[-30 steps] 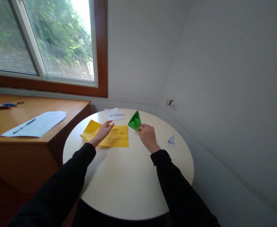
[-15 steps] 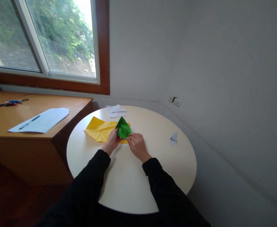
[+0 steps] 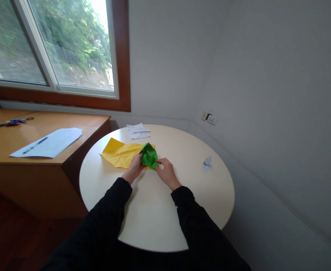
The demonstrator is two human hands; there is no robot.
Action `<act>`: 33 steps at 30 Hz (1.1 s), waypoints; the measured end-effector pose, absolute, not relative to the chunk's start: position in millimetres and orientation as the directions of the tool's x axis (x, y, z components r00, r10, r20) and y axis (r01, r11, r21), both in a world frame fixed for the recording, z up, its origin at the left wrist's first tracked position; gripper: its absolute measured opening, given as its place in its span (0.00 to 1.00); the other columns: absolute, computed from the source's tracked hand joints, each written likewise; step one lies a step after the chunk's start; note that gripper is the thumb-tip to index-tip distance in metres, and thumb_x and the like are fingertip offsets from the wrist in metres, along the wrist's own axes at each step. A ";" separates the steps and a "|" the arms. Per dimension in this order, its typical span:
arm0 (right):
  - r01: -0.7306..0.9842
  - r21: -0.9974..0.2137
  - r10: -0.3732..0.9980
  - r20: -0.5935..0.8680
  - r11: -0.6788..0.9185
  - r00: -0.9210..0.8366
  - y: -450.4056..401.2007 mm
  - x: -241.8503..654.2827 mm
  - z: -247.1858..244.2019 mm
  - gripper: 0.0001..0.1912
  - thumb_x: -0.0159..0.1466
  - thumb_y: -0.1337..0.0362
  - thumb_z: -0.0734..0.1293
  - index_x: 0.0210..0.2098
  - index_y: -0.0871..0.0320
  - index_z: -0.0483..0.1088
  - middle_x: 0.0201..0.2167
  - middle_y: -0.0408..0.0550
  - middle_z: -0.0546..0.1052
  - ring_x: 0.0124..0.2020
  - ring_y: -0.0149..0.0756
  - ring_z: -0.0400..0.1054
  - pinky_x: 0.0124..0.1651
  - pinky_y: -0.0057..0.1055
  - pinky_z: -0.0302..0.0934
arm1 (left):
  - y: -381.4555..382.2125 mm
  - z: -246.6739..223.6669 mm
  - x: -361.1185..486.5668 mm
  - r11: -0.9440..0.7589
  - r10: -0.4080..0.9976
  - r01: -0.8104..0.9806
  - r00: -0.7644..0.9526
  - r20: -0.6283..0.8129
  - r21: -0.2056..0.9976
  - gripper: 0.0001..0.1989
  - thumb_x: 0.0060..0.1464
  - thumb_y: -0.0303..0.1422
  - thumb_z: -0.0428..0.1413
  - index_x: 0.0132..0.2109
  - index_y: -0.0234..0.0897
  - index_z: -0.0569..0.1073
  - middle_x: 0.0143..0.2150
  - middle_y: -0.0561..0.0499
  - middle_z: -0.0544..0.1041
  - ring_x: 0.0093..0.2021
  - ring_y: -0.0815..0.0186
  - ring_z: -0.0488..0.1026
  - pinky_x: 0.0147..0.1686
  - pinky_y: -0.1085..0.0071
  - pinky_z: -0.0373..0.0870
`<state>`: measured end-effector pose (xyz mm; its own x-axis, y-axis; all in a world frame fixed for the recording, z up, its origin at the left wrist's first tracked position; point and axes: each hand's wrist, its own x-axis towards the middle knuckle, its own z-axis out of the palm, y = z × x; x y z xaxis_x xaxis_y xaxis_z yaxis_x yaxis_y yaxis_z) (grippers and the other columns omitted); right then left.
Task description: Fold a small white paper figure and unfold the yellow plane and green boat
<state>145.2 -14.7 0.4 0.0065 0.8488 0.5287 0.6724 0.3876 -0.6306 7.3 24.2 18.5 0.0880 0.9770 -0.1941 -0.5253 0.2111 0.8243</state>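
A folded green paper is held up between both hands over the round table. My left hand grips its left and lower edge, fingers partly hidden behind it. At its lower right corner, my right hand pinches the edge between thumb and fingertips. Behind and to the left, a creased yellow sheet lies flat, partly covered by the green paper and my left hand.
White paper pieces lie at the round table's back edge, a small folded white paper at its right. On the wooden desk at left are a white sheet, a pen and scissors.
The green paper has shifted slightly right and down, and its folds look more opened out. My right hand has moved a little to the right, still pinching its corner.
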 end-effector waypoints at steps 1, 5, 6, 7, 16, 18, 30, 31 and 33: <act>0.640 -0.659 0.848 0.529 0.396 0.021 -12.8 146.0 -1.4 0.08 0.55 0.71 0.62 0.33 0.59 0.71 0.35 0.50 0.75 0.38 0.36 0.69 0.45 0.34 0.62 | 23.7 17.4 7.6 0.183 0.983 -0.479 0.085 -0.162 0.858 0.06 0.49 0.30 0.50 0.31 0.32 0.69 0.23 0.51 0.71 0.23 0.68 0.69 0.24 0.71 0.68; 0.489 -0.794 0.868 0.478 0.361 0.135 -5.3 150.0 -7.0 0.08 0.54 0.68 0.63 0.34 0.59 0.70 0.36 0.50 0.75 0.39 0.38 0.69 0.40 0.35 0.64 | 21.3 13.5 7.9 0.099 0.991 -0.306 0.112 -0.068 0.947 0.06 0.42 0.32 0.55 0.28 0.31 0.71 0.22 0.52 0.71 0.21 0.69 0.68 0.24 0.71 0.67; 0.445 -0.825 0.871 0.459 0.347 0.172 -3.6 151.4 -7.7 0.10 0.54 0.67 0.63 0.36 0.59 0.69 0.38 0.50 0.74 0.40 0.38 0.69 0.39 0.35 0.64 | 21.1 12.2 7.7 0.099 0.990 -0.270 0.128 -0.066 0.958 0.07 0.42 0.32 0.55 0.28 0.31 0.71 0.22 0.51 0.72 0.22 0.68 0.68 0.25 0.70 0.67; 0.402 -0.851 0.871 0.445 0.339 0.208 -2.0 152.9 -8.2 0.14 0.53 0.66 0.64 0.40 0.58 0.68 0.41 0.51 0.74 0.42 0.39 0.68 0.39 0.35 0.64 | 21.3 10.5 7.4 0.098 0.987 -0.234 0.147 -0.065 0.967 0.08 0.42 0.33 0.56 0.28 0.31 0.72 0.23 0.50 0.73 0.23 0.67 0.69 0.26 0.69 0.68; 0.137 -0.895 0.875 0.444 0.424 0.193 2.1 160.7 -6.2 0.20 0.54 0.63 0.64 0.46 0.60 0.68 0.45 0.55 0.74 0.46 0.41 0.69 0.48 0.39 0.64 | 24.2 -1.1 5.7 -0.103 0.934 0.052 0.349 0.079 0.993 0.16 0.44 0.41 0.58 0.31 0.30 0.74 0.30 0.46 0.75 0.30 0.65 0.70 0.31 0.69 0.65; 0.105 -0.890 0.869 0.456 0.444 0.192 1.9 160.6 -6.0 0.16 0.55 0.62 0.64 0.42 0.60 0.70 0.42 0.53 0.76 0.44 0.40 0.71 0.48 0.38 0.64 | 21.8 2.5 4.3 -0.123 0.906 0.070 0.415 0.084 0.990 0.18 0.44 0.44 0.58 0.31 0.29 0.74 0.28 0.48 0.74 0.28 0.66 0.69 0.31 0.70 0.64; 0.415 -0.749 0.775 0.615 0.516 0.147 -11.2 160.6 1.3 0.11 0.60 0.63 0.60 0.39 0.58 0.72 0.37 0.49 0.77 0.39 0.37 0.71 0.43 0.35 0.65 | 12.1 18.7 -2.7 -0.104 0.813 0.094 0.582 0.030 0.990 0.19 0.43 0.45 0.58 0.33 0.31 0.73 0.29 0.49 0.74 0.31 0.65 0.69 0.36 0.68 0.63; 0.449 -0.713 0.745 0.652 0.538 0.144 -12.6 160.3 2.3 0.12 0.60 0.64 0.60 0.40 0.57 0.71 0.39 0.49 0.77 0.40 0.37 0.70 0.43 0.35 0.65 | 12.3 18.2 -2.5 -0.093 0.817 0.096 0.576 0.020 0.991 0.19 0.43 0.45 0.59 0.33 0.31 0.73 0.29 0.49 0.75 0.31 0.65 0.69 0.36 0.68 0.63; 0.522 -0.631 0.677 0.724 0.574 0.130 -14.6 160.5 4.6 0.12 0.60 0.66 0.60 0.43 0.57 0.70 0.39 0.49 0.76 0.39 0.36 0.70 0.43 0.35 0.66 | 13.1 16.8 -2.2 -0.075 0.830 0.115 0.558 -0.002 0.991 0.18 0.42 0.44 0.59 0.32 0.31 0.73 0.28 0.49 0.75 0.30 0.65 0.69 0.36 0.68 0.64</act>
